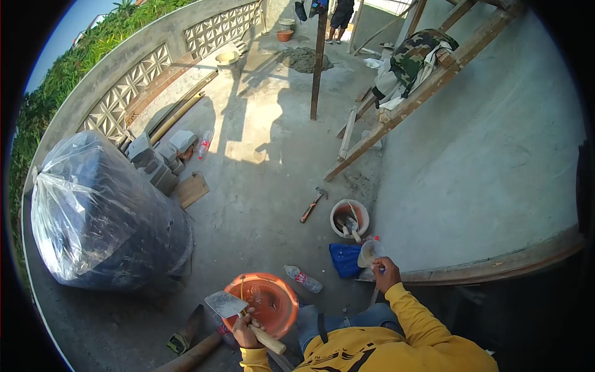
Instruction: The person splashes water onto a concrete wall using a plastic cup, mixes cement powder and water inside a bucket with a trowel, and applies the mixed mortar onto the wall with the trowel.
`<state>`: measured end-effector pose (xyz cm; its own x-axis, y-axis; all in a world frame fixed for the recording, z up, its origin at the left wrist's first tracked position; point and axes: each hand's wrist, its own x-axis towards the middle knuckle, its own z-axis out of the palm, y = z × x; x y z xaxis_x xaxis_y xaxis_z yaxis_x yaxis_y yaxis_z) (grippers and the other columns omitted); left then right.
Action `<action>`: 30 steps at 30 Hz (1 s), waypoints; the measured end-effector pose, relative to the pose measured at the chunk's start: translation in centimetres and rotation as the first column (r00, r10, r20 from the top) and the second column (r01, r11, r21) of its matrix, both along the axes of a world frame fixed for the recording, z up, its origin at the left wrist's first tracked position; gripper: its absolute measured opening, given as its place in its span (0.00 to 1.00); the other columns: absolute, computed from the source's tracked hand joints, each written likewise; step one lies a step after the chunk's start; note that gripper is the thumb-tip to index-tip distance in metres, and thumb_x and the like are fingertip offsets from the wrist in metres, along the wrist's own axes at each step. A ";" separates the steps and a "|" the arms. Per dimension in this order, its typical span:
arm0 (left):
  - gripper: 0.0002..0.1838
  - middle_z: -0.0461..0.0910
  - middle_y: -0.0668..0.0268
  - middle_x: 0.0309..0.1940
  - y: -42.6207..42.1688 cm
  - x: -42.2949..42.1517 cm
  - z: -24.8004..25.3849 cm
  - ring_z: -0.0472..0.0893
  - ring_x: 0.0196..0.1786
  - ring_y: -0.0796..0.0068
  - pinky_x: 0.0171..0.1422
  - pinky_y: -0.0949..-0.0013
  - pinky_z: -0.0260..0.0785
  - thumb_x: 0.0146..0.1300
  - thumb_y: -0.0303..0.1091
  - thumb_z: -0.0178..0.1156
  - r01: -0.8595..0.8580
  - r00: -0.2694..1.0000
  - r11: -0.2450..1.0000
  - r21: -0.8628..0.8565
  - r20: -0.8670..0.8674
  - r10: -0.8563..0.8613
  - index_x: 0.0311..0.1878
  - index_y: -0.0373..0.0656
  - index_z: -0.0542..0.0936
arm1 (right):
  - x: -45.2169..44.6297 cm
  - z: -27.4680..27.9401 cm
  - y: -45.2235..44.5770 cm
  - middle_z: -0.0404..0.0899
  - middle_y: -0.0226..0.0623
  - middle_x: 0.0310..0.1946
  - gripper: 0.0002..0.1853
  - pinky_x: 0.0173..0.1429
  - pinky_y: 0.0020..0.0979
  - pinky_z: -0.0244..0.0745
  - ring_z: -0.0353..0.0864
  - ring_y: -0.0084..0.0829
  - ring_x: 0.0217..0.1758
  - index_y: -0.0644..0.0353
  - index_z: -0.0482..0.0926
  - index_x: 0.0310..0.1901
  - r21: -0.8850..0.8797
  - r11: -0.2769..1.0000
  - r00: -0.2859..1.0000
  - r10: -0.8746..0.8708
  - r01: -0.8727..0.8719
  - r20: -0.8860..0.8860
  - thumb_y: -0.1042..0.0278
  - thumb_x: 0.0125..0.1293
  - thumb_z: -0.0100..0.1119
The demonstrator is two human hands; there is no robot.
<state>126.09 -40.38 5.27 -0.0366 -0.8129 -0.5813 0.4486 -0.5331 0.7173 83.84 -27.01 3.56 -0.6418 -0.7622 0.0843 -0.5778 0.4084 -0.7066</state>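
Observation:
My left hand (246,333) is closed round a trowel with a wooden handle; its flat metal blade (225,304) lies over the left rim of an orange basin (286,310). A little water or wet residue shows in the basin. My right hand (387,274) grips a small clear plastic cup (370,251) at its lower edge, beside a blue bag (345,259). Just beyond the cup stands a round bucket (349,209) with tools in it. Between the basin and the bag a plastic bottle (304,279) lies on its side.
A hammer (313,205) lies on the concrete floor. At left stands a large plastic-wrapped bundle (105,217) near grey blocks (162,164). A wooden ladder (427,90) leans at the right wall. Farther off are a mortar pile (304,59) and a person (341,18).

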 end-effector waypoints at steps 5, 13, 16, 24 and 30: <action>0.18 0.70 0.67 0.17 -4.3 4.5 -0.1 0.71 0.18 0.73 0.22 0.70 0.68 0.71 0.32 0.43 -0.057 0.998 0.998 -0.031 -0.021 0.057 0.49 0.32 0.81 | 1.0 3.0 -4.4 0.85 0.44 0.41 0.09 0.50 0.36 0.80 0.87 0.37 0.43 0.65 0.80 0.45 -0.058 0.998 0.996 -0.042 0.038 -0.080 0.72 0.67 0.66; 0.18 0.69 0.67 0.17 -7.3 7.7 4.4 0.71 0.18 0.73 0.23 0.71 0.66 0.73 0.31 0.43 -0.212 0.976 0.975 -0.073 0.037 0.215 0.51 0.31 0.80 | 0.1 2.6 -6.6 0.85 0.42 0.39 0.09 0.41 0.32 0.82 0.86 0.30 0.40 0.65 0.79 0.46 -0.096 0.980 0.984 -0.176 0.174 -0.017 0.71 0.70 0.65; 0.17 0.70 0.68 0.17 -8.7 10.5 1.5 0.71 0.18 0.75 0.22 0.72 0.67 0.74 0.30 0.42 -0.135 0.990 0.989 -0.067 -0.039 0.133 0.52 0.33 0.79 | -0.3 1.2 -6.6 0.85 0.40 0.38 0.09 0.35 0.30 0.82 0.85 0.28 0.38 0.65 0.79 0.47 -0.127 0.978 0.984 -0.171 0.163 -0.056 0.70 0.71 0.64; 0.18 0.70 0.68 0.18 -14.1 10.2 4.5 0.70 0.19 0.73 0.25 0.71 0.68 0.76 0.32 0.45 -0.148 0.988 0.976 -0.162 0.021 0.153 0.55 0.30 0.79 | 0.0 -3.4 -10.0 0.85 0.38 0.38 0.09 0.31 0.30 0.81 0.85 0.29 0.38 0.62 0.80 0.47 0.106 0.962 0.947 -0.267 0.251 0.179 0.67 0.71 0.64; 0.18 0.71 0.68 0.18 -20.3 8.5 4.1 0.72 0.18 0.72 0.24 0.70 0.69 0.75 0.33 0.45 -0.126 0.989 0.978 -0.164 0.057 0.137 0.56 0.29 0.78 | -3.4 -8.8 -14.3 0.87 0.44 0.38 0.11 0.44 0.38 0.81 0.88 0.37 0.37 0.62 0.81 0.46 0.197 0.948 0.950 -0.279 0.250 0.140 0.66 0.69 0.67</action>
